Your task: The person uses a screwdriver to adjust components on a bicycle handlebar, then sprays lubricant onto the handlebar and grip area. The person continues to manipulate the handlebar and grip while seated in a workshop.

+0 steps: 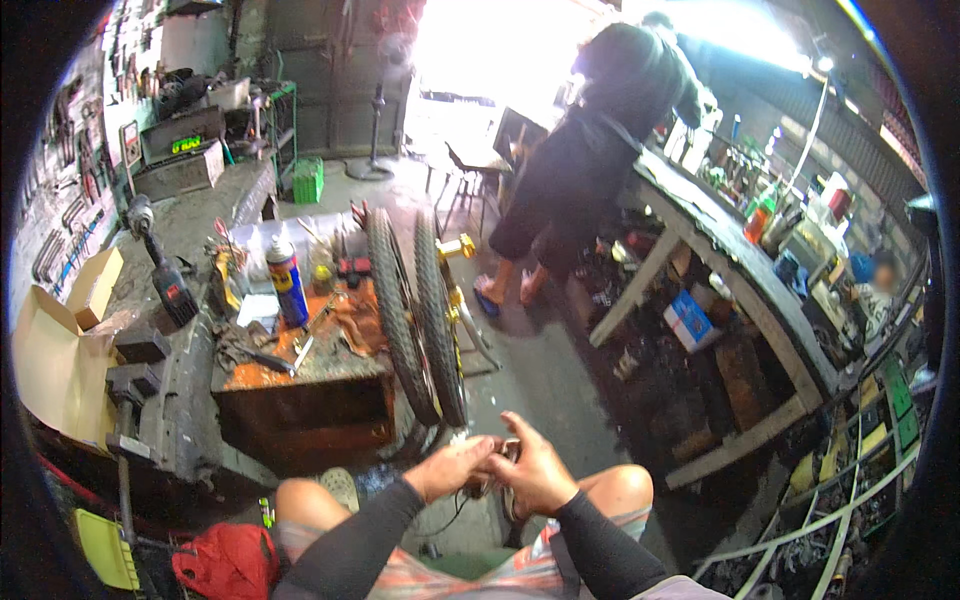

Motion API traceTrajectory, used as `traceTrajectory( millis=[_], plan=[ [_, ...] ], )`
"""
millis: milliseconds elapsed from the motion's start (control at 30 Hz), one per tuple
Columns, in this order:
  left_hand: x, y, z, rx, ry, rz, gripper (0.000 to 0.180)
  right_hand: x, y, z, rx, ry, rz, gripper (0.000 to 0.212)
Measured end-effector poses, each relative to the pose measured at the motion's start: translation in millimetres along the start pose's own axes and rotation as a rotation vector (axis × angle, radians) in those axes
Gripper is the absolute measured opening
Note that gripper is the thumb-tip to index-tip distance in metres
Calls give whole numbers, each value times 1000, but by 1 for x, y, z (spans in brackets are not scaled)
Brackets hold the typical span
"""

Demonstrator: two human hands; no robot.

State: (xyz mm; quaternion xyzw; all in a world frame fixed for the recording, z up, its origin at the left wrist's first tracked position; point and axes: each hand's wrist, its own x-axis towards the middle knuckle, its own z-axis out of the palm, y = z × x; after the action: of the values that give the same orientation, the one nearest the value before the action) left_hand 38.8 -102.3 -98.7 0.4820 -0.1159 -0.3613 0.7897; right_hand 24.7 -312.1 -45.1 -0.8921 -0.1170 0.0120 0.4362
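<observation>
My left hand (452, 468) and my right hand (538, 468) meet in front of my knees. The fingers of both are closed around a small dark part with a metallic glint (511, 450). Its kind is mostly hidden by the fingers. A thin dark cable (455, 512) hangs below it. On the right hand the thumb side points up and away. Just beyond the hands stand two bicycle wheels with knobby black tyres (392, 300), side by side and upright. A gold-coloured hub part (458, 247) juts from the right-hand one.
A low orange-topped bench (262, 375) at left carries a blue spray can (287, 285), rags and tools. A vise (135, 385) stands nearer left, a red cloth (226, 562) below it. Another person (600, 140) stands at the long worktable (745, 240) on the right.
</observation>
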Motion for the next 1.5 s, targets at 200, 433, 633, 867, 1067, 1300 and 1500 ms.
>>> traceTrajectory(
  millis=[200, 433, 633, 867, 1067, 1300, 1500],
  plan=[
    [26, 0, -22, 650, 397, 143, 49, -33, 71, -89, 231, -230, 513, 58],
    [33, -20, -32, 1074, 537, -103, 55, -71, 61, -222, 420, 237, 356, 31],
    [81, -38, 1, 1391, 171, -113, 85, -146, 26, -363, 599, 467, 199, 26],
    [118, -29, 41, 1658, 465, 599, 67, -246, 43, -402, 841, 731, 49, 19],
    [150, 24, 54, 1446, 658, 739, 36, -268, 105, -377, 508, 1044, 199, 19],
    [164, 88, 30, 1473, 630, 726, 45, -243, 149, -315, -658, 510, 411, 45],
    [166, 113, 6, 1498, 706, 735, 61, -200, 177, -268, -529, 127, 475, 39]
  ],
)
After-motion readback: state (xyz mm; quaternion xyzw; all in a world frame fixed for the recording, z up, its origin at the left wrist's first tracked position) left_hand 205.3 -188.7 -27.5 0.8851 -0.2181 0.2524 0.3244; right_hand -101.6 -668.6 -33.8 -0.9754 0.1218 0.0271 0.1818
